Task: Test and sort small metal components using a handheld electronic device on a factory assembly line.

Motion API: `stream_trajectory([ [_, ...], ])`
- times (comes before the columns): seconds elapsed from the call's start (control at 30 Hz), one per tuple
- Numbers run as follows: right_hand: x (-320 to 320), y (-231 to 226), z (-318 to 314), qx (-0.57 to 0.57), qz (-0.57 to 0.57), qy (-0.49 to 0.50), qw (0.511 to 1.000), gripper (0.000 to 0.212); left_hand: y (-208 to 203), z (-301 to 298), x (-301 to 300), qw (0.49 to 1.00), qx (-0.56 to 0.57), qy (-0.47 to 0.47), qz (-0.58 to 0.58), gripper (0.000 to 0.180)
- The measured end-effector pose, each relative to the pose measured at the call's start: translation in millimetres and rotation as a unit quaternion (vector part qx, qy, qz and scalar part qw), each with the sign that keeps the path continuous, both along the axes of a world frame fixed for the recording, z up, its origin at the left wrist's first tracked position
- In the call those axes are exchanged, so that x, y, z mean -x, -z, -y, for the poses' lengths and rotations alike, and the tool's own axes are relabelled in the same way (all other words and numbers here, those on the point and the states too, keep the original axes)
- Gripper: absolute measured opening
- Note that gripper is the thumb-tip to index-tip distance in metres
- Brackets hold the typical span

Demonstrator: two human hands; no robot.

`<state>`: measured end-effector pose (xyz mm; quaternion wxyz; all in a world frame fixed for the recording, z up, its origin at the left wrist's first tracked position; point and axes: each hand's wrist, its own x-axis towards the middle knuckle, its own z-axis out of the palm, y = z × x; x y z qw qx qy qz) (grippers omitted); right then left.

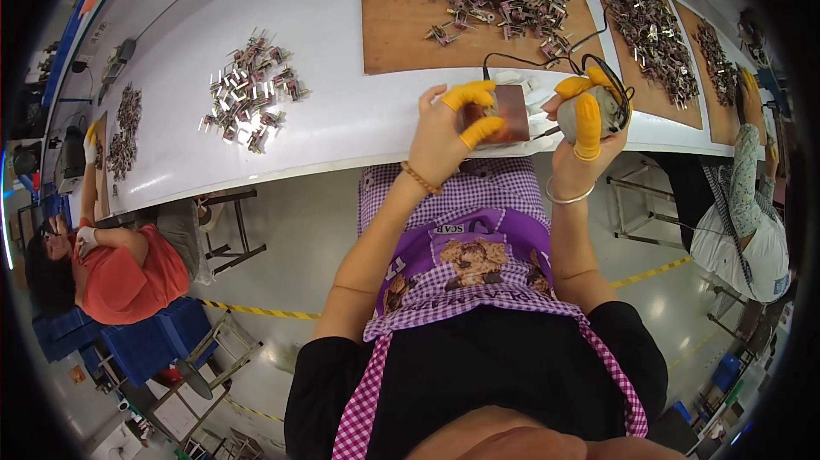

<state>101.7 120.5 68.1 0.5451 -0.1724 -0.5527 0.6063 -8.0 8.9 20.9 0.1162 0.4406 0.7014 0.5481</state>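
Note:
My left hand (440, 140), with yellow finger cots on thumb and forefinger, is closed in a pinch at the left side of a reddish-brown block (513, 114). What it pinches is mostly covered by the fingers and too small to name. In my right hand (589, 123), also wearing yellow finger cots, is a rounded grey corded tool (605, 110). A thin dark tip points from this tool leftward, close to the block's right side. White material (534, 84) shows around the block at the table's front edge.
Several small metal-and-maroon components lie heaped on a brown board (397, 41) ahead. A looser pile (252, 93) is to the left on the white table (333, 110). A black cable (521, 58) crosses the board. People sit at left (128, 268) and right (743, 238).

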Motion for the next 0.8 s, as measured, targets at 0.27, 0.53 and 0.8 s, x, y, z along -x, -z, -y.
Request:
stream_trajectory([
  [0.27, 15.4, -3.8, 7.8, 0.007, -0.014, -0.061, 0.998, 0.037, 9.9, -6.0, -15.9, 0.990, 0.037, 0.011, -0.138, 0.026],
  [0.53, 28.9, 6.4, 6.8, -0.045, 0.020, -0.073, 0.996, 0.039, 8.2, -4.6, -16.9, 0.996, 0.047, 0.023, -0.070, 0.025],
  [0.8, 28.0, 11.6, 6.2, -0.013, 0.021, -0.091, 0.995, 0.048, 6.1, -3.8, -16.1, 0.998, 0.048, 0.033, -0.037, 0.025],
])
